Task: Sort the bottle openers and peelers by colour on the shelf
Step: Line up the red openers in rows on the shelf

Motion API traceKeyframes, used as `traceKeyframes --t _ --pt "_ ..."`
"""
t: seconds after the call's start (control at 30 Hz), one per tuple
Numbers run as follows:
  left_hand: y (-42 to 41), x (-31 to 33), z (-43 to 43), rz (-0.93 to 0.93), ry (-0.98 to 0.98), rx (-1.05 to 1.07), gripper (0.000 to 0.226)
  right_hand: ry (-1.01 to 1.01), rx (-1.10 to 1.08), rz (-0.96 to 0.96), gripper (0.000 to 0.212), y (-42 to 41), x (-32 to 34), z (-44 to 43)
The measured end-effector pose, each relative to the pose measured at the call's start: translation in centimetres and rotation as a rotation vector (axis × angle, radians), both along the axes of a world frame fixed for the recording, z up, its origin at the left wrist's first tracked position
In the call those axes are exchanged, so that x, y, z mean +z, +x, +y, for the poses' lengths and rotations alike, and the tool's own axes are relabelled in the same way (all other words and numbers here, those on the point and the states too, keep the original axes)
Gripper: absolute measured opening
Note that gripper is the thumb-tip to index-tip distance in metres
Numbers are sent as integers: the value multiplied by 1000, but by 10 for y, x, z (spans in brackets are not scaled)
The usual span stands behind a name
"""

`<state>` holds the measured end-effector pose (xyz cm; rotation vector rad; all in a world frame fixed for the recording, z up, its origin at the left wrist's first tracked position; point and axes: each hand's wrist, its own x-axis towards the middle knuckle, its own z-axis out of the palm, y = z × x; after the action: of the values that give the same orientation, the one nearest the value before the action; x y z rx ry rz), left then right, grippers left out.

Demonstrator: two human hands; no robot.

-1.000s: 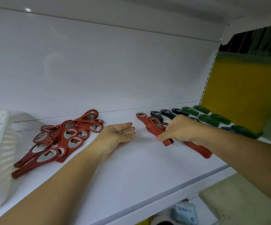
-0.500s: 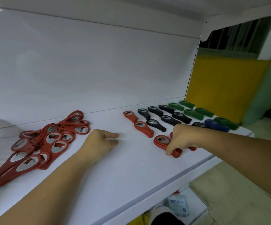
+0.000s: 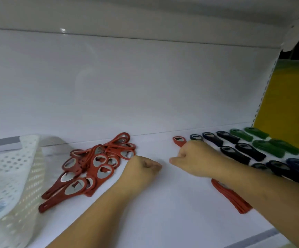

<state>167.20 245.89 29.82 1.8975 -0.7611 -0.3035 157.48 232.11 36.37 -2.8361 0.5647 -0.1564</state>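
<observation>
shelf [image 3: 163, 212] layout, left to right: white perforated basket [image 3: 11, 176], loose heap of red peelers [image 3: 95, 165], then bottle openers in rows: one red opener [image 3: 179, 140] at the back, black openers [image 3: 241, 151], green openers [image 3: 263, 142] and a blue opener [image 3: 297, 163] near the front right. a red stack [image 3: 231, 197] lies under the right forearm, near the front edge.

left hand [image 3: 141, 169]: curled into a fist, resting on the shelf just beside the heap, nothing seen in it. right hand [image 3: 193, 160]: curled, covering the handle end of the red opener; whether it grips anything cannot be told. the hands are apart, with a narrow gap between them.

hazards, as judged:
- the right forearm crosses the red stack and passes close to the black rows; a sideways sweep could scatter them or push the stack off the edge.
- the heap is interlocked; lifting one peeler may drag its neighbours.
- the red stack's type is unclear, so it could be grouped wrongly.
</observation>
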Motion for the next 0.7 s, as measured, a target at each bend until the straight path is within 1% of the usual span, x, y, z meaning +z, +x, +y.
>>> traceKeyframes --t 0.07,0.13,0.17,0.23,0.3,0.37,0.47,0.53,0.6,0.67,0.7 --pt "4 3 4 5 -19 6 26 74 50 -58 38 29 -20 10" --pt "10 6 9 -17 -44 32 30 185 107 -160 25 60 -40 12" --pt "14 8 11 -17 -66 68 28 264 130 -220 20 75 -47 13" --pt "22 10 15 1 -124 174 27 457 133 -333 15 105 -58 15" --pt "30 11 20 -14 -165 269 27 603 109 -407 17 131 -62 19" --pt "36 14 25 -34 -205 358 33 658 91 -493 23 152 -63 24" --pt "49 17 35 -44 -293 524 41 758 -13 -686 34 171 -64 27" --pt "57 15 42 -55 -331 603 39 790 -50 -727 32 179 -67 23" --pt "64 14 46 -66 -310 649 36 782 -16 -703 31 184 -72 20" --pt "69 15 47 -26 -306 676 35 692 52 -697 25 185 -76 21" --pt "70 16 47 52 -362 680 36 619 97 -695 20 184 -76 22"
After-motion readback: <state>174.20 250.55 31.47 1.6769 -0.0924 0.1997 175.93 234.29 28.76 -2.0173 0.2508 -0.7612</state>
